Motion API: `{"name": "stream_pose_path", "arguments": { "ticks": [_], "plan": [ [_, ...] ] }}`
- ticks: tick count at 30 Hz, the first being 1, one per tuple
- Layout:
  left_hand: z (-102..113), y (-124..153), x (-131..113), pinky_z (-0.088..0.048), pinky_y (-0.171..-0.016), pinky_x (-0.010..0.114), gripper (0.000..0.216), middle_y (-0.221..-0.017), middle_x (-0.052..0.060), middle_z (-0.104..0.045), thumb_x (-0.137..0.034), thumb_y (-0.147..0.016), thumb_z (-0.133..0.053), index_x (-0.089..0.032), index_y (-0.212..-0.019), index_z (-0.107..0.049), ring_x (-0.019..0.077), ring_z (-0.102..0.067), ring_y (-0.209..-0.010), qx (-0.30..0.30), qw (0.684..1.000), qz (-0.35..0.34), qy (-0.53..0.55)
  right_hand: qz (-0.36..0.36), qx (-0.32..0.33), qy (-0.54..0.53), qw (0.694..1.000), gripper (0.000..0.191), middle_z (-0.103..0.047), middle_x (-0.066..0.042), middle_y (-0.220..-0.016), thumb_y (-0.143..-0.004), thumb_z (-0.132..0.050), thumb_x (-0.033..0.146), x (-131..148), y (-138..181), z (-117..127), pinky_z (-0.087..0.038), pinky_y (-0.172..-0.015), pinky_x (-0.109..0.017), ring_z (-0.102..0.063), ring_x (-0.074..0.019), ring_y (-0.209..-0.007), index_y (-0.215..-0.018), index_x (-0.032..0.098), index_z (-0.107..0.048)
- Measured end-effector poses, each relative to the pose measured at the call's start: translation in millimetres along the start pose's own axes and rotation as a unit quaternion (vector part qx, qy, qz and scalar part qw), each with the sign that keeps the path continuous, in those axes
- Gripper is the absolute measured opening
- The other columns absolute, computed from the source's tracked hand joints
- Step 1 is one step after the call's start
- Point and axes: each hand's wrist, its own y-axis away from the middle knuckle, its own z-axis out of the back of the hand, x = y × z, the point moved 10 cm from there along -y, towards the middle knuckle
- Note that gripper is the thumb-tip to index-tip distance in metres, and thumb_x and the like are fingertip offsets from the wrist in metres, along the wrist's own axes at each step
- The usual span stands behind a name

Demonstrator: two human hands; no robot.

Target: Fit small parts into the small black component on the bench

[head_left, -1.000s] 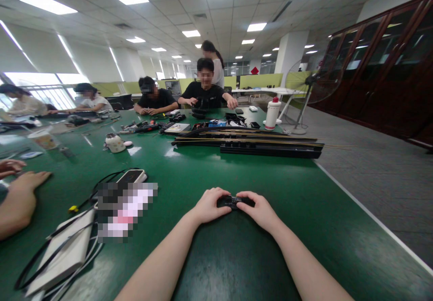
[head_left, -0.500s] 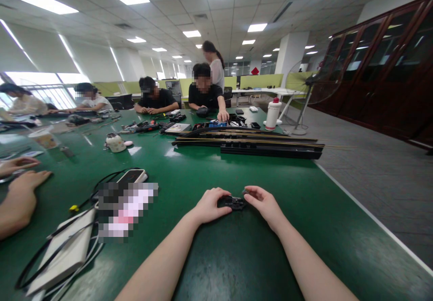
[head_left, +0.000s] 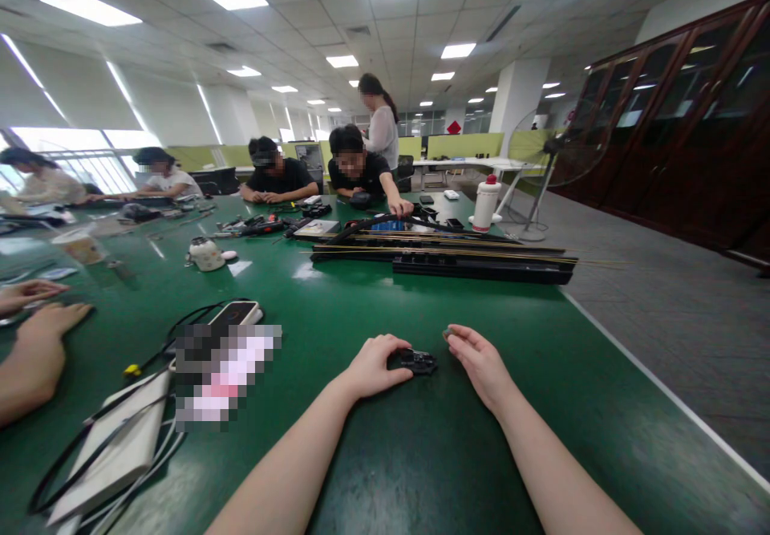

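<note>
A small black part (head_left: 416, 361) lies on the green table (head_left: 373, 310) in front of me. My left hand (head_left: 373, 365) is curled around its left end and grips it. My right hand (head_left: 478, 358) is just to the right of the part, apart from it. Its fingertips pinch a tiny dark piece (head_left: 447, 333) that I cannot make out.
Long black rails with thin rods (head_left: 469, 258) lie across the table farther back. A white bottle (head_left: 484, 202) stands behind them. A phone (head_left: 236, 312), black cables and a white box (head_left: 114, 455) lie at my left. Another person's hand (head_left: 36, 342) rests at the left edge. Several people sit at the far end.
My right hand has let go of the black part and drawn up and to the right, pinching a tiny piece. A person at the far end leans and reaches toward the rails.
</note>
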Motion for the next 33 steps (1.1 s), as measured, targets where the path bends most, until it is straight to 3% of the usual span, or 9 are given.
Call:
{"name": "stream_pose_path", "arguments": {
  "ticks": [8,26,33],
  "plan": [
    [0,0,1,-0.043,-0.089,0.036,0.041,-0.105,0.004,-0.064,-0.035,-0.073,-0.069,-0.023,-0.111,-0.060,0.0243,-0.057,-0.100,0.000,1.000,0.006,0.004,-0.009,-0.004,-0.021,1.000,0.038,-0.070,-0.005,-0.093,-0.060,-0.074,0.043,0,-2,5,-0.050,-0.079,-0.036,-0.064,-0.0234,-0.094,-0.091,0.023,-0.064],
    [0,1,0,-0.044,-0.087,0.034,0.042,-0.107,0.004,-0.063,-0.034,-0.074,-0.069,-0.022,-0.112,-0.060,0.0236,-0.056,-0.099,-0.008,1.000,-0.008,0.004,-0.035,-0.023,-0.091,0.995,0.030,-0.071,-0.003,-0.091,-0.061,-0.076,0.035,-3,-1,10,-0.053,-0.077,-0.035,-0.065,-0.0231,-0.093,-0.086,0.025,-0.065],
    [-1,1,2,-0.043,-0.089,0.035,0.044,-0.106,0.004,-0.064,-0.034,-0.073,-0.070,-0.022,-0.113,-0.060,0.0235,-0.057,-0.098,-0.012,1.000,-0.002,0.003,-0.054,-0.035,-0.153,0.986,0.031,-0.071,0.001,-0.083,-0.056,-0.081,0.029,-8,-1,10,-0.052,-0.066,-0.022,-0.065,-0.0145,-0.080,-0.084,0.024,-0.069]
  ]
}}
